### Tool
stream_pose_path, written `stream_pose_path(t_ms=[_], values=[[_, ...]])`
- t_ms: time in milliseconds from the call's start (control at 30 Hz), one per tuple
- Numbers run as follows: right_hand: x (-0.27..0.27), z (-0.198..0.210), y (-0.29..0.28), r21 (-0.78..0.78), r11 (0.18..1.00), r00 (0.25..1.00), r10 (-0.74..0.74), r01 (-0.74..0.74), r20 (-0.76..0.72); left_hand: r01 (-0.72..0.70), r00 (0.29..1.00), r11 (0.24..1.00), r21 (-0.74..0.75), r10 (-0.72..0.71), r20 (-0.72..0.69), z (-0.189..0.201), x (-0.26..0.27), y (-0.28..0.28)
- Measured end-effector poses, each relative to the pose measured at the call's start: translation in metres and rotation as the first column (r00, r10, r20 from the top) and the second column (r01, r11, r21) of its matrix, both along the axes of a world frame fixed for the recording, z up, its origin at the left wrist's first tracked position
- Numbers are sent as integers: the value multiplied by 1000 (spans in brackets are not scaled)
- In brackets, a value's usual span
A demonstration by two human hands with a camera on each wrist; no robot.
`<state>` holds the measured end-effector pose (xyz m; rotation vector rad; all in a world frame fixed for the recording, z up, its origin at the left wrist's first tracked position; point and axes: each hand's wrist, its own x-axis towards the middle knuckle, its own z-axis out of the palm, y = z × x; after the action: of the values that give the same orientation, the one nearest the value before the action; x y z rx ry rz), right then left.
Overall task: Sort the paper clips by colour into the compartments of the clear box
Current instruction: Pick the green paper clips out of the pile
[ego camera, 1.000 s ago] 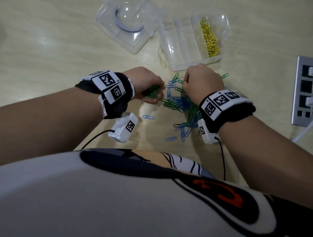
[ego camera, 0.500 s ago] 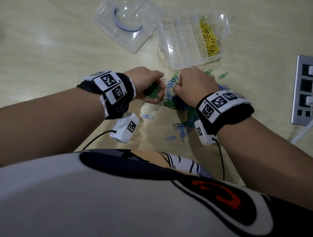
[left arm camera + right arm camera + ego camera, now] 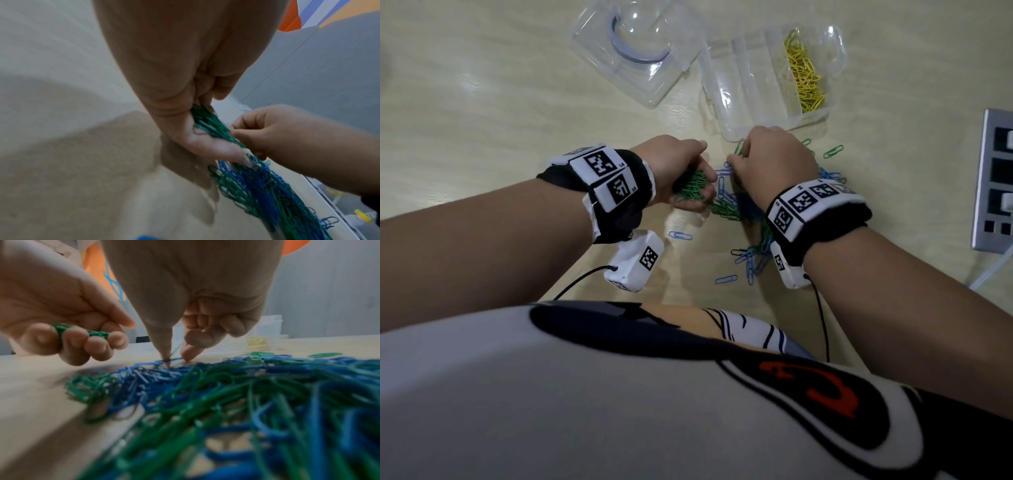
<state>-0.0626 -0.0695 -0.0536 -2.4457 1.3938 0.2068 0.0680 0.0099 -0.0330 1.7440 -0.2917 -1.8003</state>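
Note:
My left hand (image 3: 697, 186) grips a bunch of green paper clips (image 3: 692, 187) in its curled fingers, just left of the mixed pile of green and blue clips (image 3: 734, 210). My right hand (image 3: 736, 161) is at the pile's far edge, thumb and forefinger tips down on the table. They pinch a thin green clip (image 3: 738, 148) that sticks up. The right wrist view shows those fingertips (image 3: 167, 356) over a blue clip (image 3: 172, 359). The clear box (image 3: 709, 85) lies beyond, with yellow clips (image 3: 804, 78) in its right compartment; the other compartments look bare.
The box's clear lid (image 3: 633, 51) lies at the far left of the box. A grey socket panel (image 3: 996, 185) with a white cable sits at the right edge. Loose blue clips (image 3: 680, 235) lie near my wrists. Single green clips (image 3: 832, 151) lie right of the pile.
My right hand has shifted left and forward along the pile towards the box's near edge. The left hand has stayed put with its green bunch.

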Motion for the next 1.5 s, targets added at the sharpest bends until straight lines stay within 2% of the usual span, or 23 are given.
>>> stream_pose_path(t_ms=[200,333,433,500,567,633,700,900,967,1100,1167,1233,1300,1400,1500], values=[[-10,8,-4,-9,998,998,55,-55,18,-9,1000,1000,6,8,21,-3,3,-2],[-11,34,13,104,975,973,177,-194,151,5,998,1000,3,-5,60,-6,-1,-5],[-11,46,28,129,945,947,279,-300,157,-25,996,1000,-3,26,82,-8,-5,-7],[-16,46,28,158,956,949,204,-246,241,-19,998,1000,-6,19,56,-8,-8,-8],[-22,38,19,158,982,956,57,-106,288,12,1000,1000,6,-12,28,-6,-10,-8],[-27,25,13,100,992,989,61,-75,132,41,999,999,16,-42,25,-3,-10,-8],[-29,14,13,66,988,988,146,-143,-45,60,998,998,19,-60,34,-1,-10,-7],[-23,9,12,121,978,978,185,-173,-96,62,997,998,23,-63,45,-5,-6,1],[-24,14,15,142,976,983,175,-167,-47,69,996,997,32,-70,47,-7,-6,4],[-20,34,35,238,957,967,112,-167,227,39,996,999,14,-40,79,-6,-13,10],[-19,37,44,245,949,954,129,-198,271,32,997,999,2,-32,69,-5,-15,13],[-24,34,46,210,966,953,83,-149,293,61,998,998,7,-61,28,-5,-14,15],[-34,25,42,179,978,970,67,-111,233,75,997,997,24,-75,18,-5,-12,16],[-48,13,39,174,968,983,181,-181,19,85,996,996,26,-85,15,-3,-9,17],[-54,11,33,139,979,988,152,-150,-4,82,996,996,21,-82,16,-1,-7,18]])
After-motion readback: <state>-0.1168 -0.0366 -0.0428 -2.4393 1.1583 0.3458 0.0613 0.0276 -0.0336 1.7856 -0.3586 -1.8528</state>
